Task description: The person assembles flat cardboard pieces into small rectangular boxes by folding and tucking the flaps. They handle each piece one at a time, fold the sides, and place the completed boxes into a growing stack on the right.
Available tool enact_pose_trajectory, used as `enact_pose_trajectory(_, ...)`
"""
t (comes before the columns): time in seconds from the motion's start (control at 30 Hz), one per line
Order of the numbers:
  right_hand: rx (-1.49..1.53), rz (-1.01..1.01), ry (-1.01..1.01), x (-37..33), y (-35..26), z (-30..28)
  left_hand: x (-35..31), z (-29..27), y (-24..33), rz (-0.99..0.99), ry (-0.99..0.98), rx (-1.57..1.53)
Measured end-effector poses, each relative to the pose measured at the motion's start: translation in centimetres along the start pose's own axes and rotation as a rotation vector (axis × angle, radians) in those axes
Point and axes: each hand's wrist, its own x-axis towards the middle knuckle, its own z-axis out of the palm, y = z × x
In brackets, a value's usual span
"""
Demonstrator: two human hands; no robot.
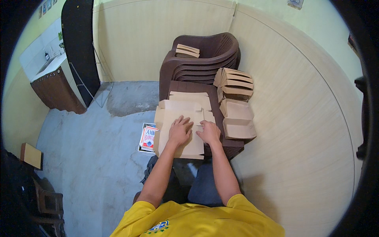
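Note:
A flat, unfolded brown cardboard box blank (166, 118) lies in front of me on a dark brown plastic table or seat (212, 91). My left hand (181, 131) rests on the middle of the sheet, palm down with its fingers spread. At the sheet's right edge, my right hand (209, 131) has its fingers bent around a side flap, with the thumb toward the sheet. Under the far end, more cardboard blanks (189, 94) show. How firmly the right fingers grip is hard to see.
Folded open cardboard boxes (239, 110) stand to the right, with several more nested boxes (237, 81) behind them. Stacked brown chairs (205, 51) rise at the back, holding a few boxes (187, 50). A printed carton (147, 138) sits low at the left. A wall (300, 130) bounds the right side.

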Motion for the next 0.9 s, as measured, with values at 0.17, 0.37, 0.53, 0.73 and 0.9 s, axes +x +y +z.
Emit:
enact_pose_trajectory(0.17,0.405,0.280,-0.069,3.0,-0.1,1.6,0.8,0.7,1.3,-0.077,0.025,0.118)
enact_pose_trajectory(0.37,0.023,0.269,0.164,3.8,-2.1,2.4,2.0,1.5,3.1,-0.209,0.065,0.162)
enact_pose_trajectory(0.53,-0.027,0.343,0.052,4.4,-3.7,2.2,1.8,1.5,3.5,-0.218,0.080,0.146)
enact_pose_trajectory(0.73,-0.036,0.436,0.058,5.7,-4.4,2.5,1.9,1.3,3.6,-0.210,0.075,0.180)
enact_pose_trajectory(0.9,0.342,0.455,0.088,6.0,-3.4,2.8,1.9,1.6,3.4,-0.217,0.086,0.157)
